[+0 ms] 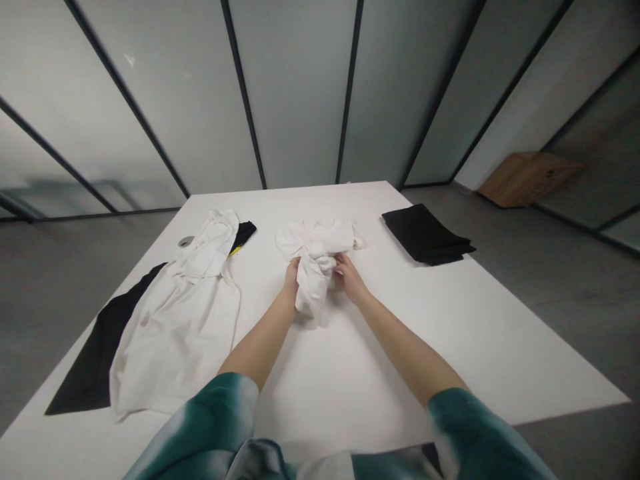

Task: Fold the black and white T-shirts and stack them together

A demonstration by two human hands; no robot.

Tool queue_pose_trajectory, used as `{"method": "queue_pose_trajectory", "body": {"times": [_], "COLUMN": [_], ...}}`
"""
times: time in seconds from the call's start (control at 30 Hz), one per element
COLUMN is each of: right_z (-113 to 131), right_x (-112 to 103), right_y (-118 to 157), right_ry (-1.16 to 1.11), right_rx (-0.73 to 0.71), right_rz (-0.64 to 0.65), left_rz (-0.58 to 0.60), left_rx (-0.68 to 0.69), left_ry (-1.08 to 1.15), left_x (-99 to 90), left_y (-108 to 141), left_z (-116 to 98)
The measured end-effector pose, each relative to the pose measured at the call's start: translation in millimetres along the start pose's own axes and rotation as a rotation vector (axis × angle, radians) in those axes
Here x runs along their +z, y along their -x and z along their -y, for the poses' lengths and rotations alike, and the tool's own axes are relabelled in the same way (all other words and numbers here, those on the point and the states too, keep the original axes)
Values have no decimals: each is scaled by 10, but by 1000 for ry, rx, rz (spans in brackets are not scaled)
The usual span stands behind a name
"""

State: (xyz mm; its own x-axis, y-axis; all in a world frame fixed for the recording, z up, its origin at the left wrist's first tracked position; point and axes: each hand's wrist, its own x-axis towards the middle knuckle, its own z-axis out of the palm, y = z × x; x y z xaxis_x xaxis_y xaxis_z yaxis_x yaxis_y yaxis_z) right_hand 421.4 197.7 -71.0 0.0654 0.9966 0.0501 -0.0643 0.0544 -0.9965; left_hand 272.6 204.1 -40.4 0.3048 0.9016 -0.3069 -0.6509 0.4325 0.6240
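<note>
A bunched white garment [316, 250] lies crumpled at the middle of the white table [400, 360]. On its left side my left hand [292, 275] grips the cloth, with the fingers partly hidden behind it. My right hand [349, 275] holds the opposite side, its fingers curled into the folds. The lower part of the garment hangs between both hands toward me. Its exact kind is hard to make out in the folds.
At left, a white apron-like garment [170, 333] lies over black cloth [100, 360], near a grey round disc [186, 241]. Folded black cloth [425, 233] rests on the right edge. Frosted glass panels [300, 87] stand behind the table; a wooden box-like piece [525, 177] is at far right.
</note>
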Motion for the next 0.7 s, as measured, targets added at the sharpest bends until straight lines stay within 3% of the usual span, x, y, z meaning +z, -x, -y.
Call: {"method": "queue_pose_trajectory", "body": {"times": [0.07, 0.13, 0.23, 0.33, 0.4, 0.5, 0.63, 0.7], "right_z": [49, 122, 234, 306, 331, 363, 434, 474], "right_x": [142, 221, 144, -175, -455, -853, -1286, -1482], "right_y": [-20, -28, 2, 110, 225, 431, 683, 769], "right_ry": [-69, -132, -100, 59, 142, 172, 120, 143], "right_rx": [69, 168, 188, 85, 90, 86, 132, 134], "right_rz": [-12, 91, 151, 32, -35, -130, -313, -296], "left_rz": [16, 9, -48, -203, -316, -350, -425, -479], "left_rx": [-4, 17, 80, 196, 239, 243, 265, 271], "left_ry": [0, -43, -200, -463, -660, -913, -1062, -1131], "left_x": [38, 72, 24, -210, -425, -710, -938, -1015], "left_y": [14, 31, 72, 157, 233, 345, 441, 460], "left_z": [-57, -105, -238, -489, -676, -894, -1085, -1190]}}
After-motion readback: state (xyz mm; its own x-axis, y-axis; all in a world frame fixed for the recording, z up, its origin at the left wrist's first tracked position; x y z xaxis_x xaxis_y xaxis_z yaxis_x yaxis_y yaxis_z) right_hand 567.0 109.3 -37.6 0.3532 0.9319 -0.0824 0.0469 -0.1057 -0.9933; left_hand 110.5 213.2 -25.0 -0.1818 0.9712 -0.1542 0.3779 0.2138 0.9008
